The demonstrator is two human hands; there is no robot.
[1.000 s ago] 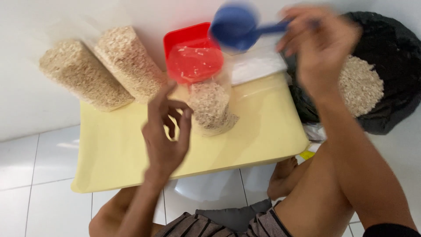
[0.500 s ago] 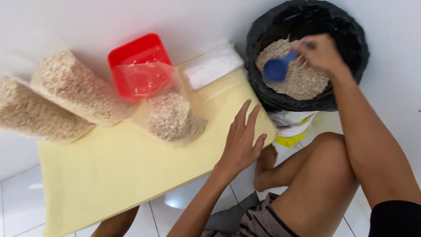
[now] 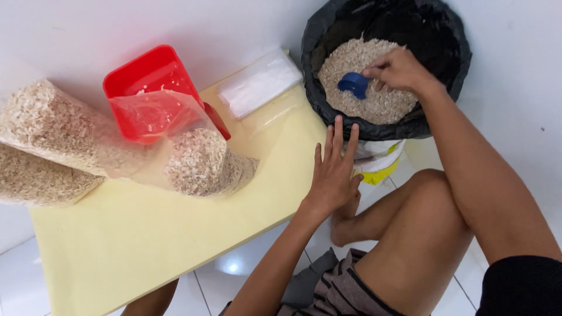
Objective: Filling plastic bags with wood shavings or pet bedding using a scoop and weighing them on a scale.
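Scoop (image 3: pixel 353 84), blue, sits sunk in the pale shavings of the black-lined bucket (image 3: pixel 445 35), its handle pinched in your right hand (image 3: pixel 398 70). Your left hand (image 3: pixel 333 172) lies flat, fingers spread, holding nothing, on the yellow board's (image 3: pixel 146 240) right edge. A part-filled clear bag (image 3: pixel 202 161) leans on the red tub (image 3: pixel 149 76); white tiles lie below.

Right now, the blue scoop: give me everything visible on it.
The blue scoop looks like moulded plastic, solid blue, with a rounded bowl. Its handle is hidden in the right hand, whose fingers close around it. The bowl tilts down into the pale flaky grain, partly dug in, so its contents can't be told. It sits inside the bin lined with a black bag, at the grain's left-centre. Nothing else touches it.
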